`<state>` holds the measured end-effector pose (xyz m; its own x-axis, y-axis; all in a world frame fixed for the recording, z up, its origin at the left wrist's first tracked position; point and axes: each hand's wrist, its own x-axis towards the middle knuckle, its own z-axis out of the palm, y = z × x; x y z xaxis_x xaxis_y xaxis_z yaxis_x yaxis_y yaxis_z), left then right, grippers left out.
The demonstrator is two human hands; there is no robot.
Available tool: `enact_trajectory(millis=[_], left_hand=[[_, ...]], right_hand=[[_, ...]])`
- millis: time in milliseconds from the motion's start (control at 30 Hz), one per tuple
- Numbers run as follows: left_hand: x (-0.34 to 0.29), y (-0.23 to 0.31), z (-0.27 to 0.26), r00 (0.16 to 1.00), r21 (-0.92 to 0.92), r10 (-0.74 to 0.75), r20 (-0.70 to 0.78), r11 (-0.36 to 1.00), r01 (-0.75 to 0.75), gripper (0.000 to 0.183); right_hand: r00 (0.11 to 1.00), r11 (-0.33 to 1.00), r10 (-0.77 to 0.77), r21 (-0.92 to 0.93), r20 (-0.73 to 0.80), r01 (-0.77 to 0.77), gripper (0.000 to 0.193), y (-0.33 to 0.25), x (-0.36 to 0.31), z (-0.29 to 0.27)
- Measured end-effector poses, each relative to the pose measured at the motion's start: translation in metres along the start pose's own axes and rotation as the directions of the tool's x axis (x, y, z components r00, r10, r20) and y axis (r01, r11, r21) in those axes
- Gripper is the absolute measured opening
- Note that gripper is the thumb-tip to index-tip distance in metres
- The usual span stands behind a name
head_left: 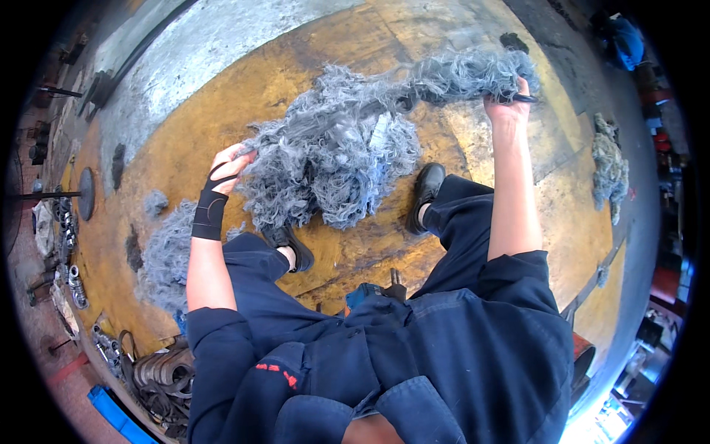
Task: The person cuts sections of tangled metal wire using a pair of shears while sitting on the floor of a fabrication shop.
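A big tangled heap of grey fibre waste point(333, 163) lies on the yellow-brown floor in front of me, with a small pale blue patch in it. My left hand point(231, 164), with a black wrist support point(210, 214), is closed on the heap's left edge. My right hand point(509, 107), arm stretched out to the far right, grips the end of a thick rope of the same fibre that runs back to the heap. Its fingers are partly hidden by the strands. A dark band-like piece point(523, 98) shows at that hand; I cannot tell what it is.
A second fibre clump point(166, 255) lies by my left leg, a greyish one point(609, 166) at far right. My black shoes point(429, 189) stand close to the heap. Metal parts point(166, 370) and a blue object point(115, 414) sit at lower left. Round weight-like discs point(86, 194) stand left.
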<state>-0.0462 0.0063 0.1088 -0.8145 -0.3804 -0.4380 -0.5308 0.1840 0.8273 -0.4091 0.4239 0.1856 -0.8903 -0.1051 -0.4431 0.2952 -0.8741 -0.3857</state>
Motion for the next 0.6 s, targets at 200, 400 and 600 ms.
enact_trajectory(millis=[200,400,600], left_hand=[[-0.007,-0.047,-0.053,0.773,-0.344,-0.324,-0.545,0.928,0.146,0.023],[0.007,-0.026,-0.010,0.929,-0.081,-0.012,-0.369,0.997,-0.020,0.056],[0.015,0.060,0.067,0.901,0.083,0.230,-0.369,0.973,-0.214,0.114]], right_hand=[[0.968,0.968,-0.241,0.087,0.062,0.236,0.034,-0.050,0.006,-0.012],[0.975,0.982,-0.185,0.004,0.122,0.186,0.034,-0.050,-0.013,-0.006],[0.971,0.993,0.109,-0.074,0.211,-0.095,0.030,0.006,-0.058,0.022]])
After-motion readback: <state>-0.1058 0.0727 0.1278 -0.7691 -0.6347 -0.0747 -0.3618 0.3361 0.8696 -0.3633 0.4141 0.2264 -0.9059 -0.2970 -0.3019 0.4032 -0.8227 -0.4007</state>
